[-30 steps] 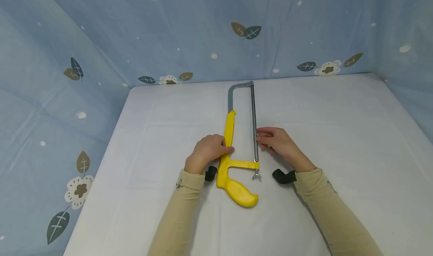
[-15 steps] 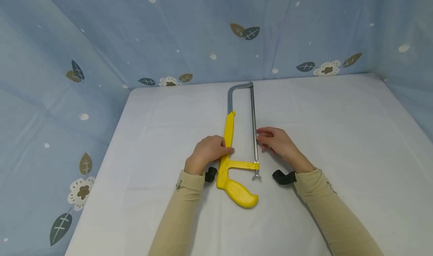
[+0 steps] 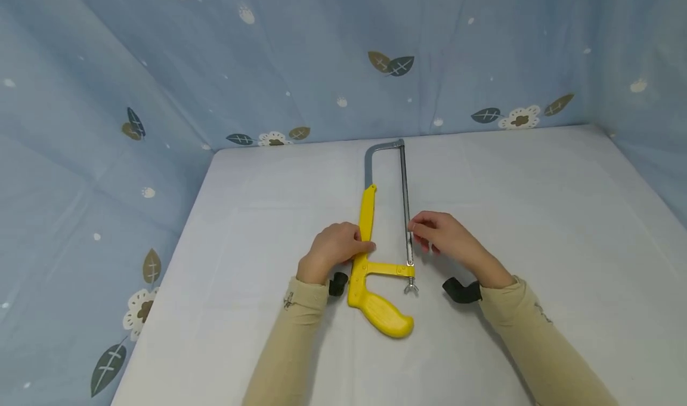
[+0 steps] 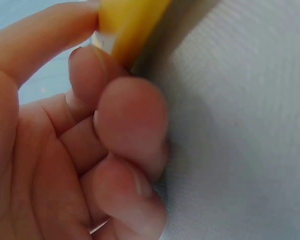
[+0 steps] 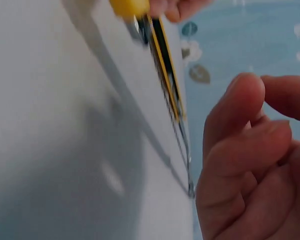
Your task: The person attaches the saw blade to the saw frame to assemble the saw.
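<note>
Left hand [image 3: 334, 245] grasps the yellow-handled grey metal hacksaw [image 3: 385, 269]. Right hand [image 3: 446, 236], loosely bent, grasping nothing, sits at the hacksaw's three o'clock.

The head view is looking forward and down across the counter [image 3: 257, 227]; both wrist views are facing nearby fingers [image 4: 132, 107], all sharing the saw [image 3: 367, 206].

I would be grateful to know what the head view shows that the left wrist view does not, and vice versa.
Only the head view shows the right hand, wing nut and beige sleeves. Only the left wrist view shows the palm of the left hand. Both show that hand, the yellow saw frame, white cloth and blue backdrop.
</note>
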The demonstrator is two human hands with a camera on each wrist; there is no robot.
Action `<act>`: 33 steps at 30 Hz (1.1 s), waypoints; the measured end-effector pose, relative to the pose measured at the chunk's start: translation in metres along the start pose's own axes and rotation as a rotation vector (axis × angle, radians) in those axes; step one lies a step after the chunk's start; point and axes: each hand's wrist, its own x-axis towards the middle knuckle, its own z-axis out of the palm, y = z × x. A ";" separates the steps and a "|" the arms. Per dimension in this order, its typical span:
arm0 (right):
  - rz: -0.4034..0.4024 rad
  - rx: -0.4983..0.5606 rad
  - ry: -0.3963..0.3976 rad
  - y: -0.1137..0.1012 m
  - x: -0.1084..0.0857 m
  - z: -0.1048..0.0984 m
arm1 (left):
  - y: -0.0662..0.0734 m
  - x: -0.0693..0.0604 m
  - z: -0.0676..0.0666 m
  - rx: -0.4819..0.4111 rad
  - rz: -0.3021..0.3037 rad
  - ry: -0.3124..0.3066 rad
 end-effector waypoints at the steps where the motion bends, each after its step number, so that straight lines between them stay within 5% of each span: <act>1: -0.009 -0.003 -0.024 -0.001 -0.003 0.001 | 0.000 0.000 0.001 0.000 0.003 0.001; 11: -0.025 -0.080 -0.252 -0.002 -0.033 0.015 | 0.004 -0.002 -0.003 0.008 0.022 0.008; 18: -0.059 -0.009 -0.375 0.002 -0.049 0.016 | 0.004 -0.004 -0.007 -0.011 0.009 0.002; 26: -0.040 0.039 -0.489 0.007 -0.053 0.017 | 0.005 -0.005 -0.009 -0.022 0.008 0.006; 33: -0.035 0.052 -0.514 0.006 -0.054 0.017 | 0.005 -0.006 -0.012 -0.017 0.007 0.001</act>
